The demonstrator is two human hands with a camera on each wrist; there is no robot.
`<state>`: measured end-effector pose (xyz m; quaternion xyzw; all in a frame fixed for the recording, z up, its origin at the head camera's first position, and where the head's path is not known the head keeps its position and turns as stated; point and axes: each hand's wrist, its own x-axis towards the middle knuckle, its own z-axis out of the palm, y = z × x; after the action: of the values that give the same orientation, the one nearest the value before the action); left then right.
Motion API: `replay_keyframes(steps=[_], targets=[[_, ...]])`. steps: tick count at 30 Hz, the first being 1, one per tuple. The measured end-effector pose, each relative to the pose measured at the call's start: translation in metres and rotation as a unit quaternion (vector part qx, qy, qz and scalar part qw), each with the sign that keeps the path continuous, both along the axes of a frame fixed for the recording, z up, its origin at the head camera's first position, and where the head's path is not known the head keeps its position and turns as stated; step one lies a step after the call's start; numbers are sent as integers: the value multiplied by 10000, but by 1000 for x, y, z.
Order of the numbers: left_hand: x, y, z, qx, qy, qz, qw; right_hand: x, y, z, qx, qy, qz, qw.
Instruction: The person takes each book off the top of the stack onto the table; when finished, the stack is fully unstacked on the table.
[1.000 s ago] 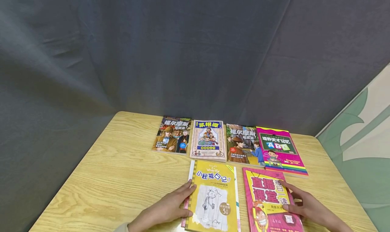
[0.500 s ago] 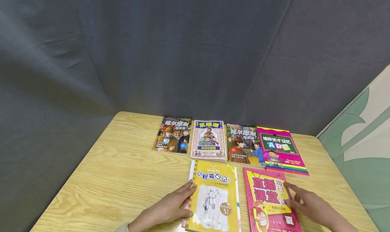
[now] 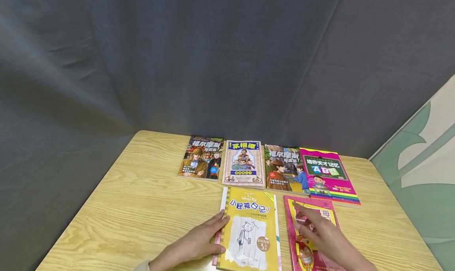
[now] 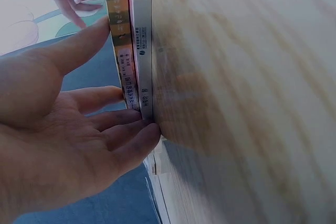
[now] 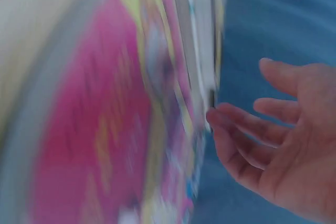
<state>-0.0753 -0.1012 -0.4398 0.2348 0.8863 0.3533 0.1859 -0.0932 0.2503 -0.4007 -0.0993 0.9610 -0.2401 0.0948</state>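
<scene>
A yellow comic-style book point(image 3: 249, 227) lies flat on top of at least one other book, whose white and pink edge point(image 3: 218, 243) shows at the left. Against the left side of this stack rests my left hand point(image 3: 193, 239), thumb and fingertips touching the spines; the left wrist view shows the yellow spine point(image 4: 119, 30) beside a white spine point(image 4: 142, 61). Over the pink book point(image 3: 291, 223) on the right hovers my right hand point(image 3: 328, 239), covering part of its cover. Its fingers point(image 5: 241, 129) hold nothing and are spread near the stack's edge in the right wrist view.
Along the back of the wooden table point(image 3: 142, 192) lie a detective book point(image 3: 200, 160), a cream book point(image 3: 243, 164), another detective book point(image 3: 286, 170) and a magenta book point(image 3: 330, 178). A dark curtain point(image 3: 220, 65) hangs behind; a patterned wall point(image 3: 423, 176) stands right.
My right hand has let go of the pink book's right edge and moved left over its cover. The left hand and the yellow book have stayed in place.
</scene>
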Motion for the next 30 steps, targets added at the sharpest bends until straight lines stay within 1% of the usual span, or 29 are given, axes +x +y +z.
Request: replay_keyframes(steps=[3, 7, 10, 13, 16, 20, 22, 28, 30], targets=[[1, 0, -1, 17, -25, 22, 10000, 2, -18, -13, -107, 91, 171, 9998], [1, 2, -3, 19, -65, 19, 10000, 1, -31, -29, 55, 237, 236, 9994], [-1, 4, -3, 15, -90, 53, 9999, 2, -35, -38, 159, 559, 329, 9978], [-5, 7, -1, 3, -66, 156, 9999, 3, -38, -44, 211, 891, 442, 9948], [-11, 10, 0, 13, 72, 266, 9996, 2, -41, -47, 148, 918, 540, 9942], [-18, 15, -1, 20, 212, 338, 9992, 1, -44, -47, 134, 669, 564, 9961], [-19, 17, -2, 6, 241, 357, 9991, 1, -44, -45, 158, 615, 582, 9963], [-21, 22, -1, -31, 320, 429, 9986, 0, -43, -42, 182, 891, 671, 9936], [-22, 23, 0, -100, 393, 438, 9982, 0, -42, -42, 210, 891, 678, 9935]])
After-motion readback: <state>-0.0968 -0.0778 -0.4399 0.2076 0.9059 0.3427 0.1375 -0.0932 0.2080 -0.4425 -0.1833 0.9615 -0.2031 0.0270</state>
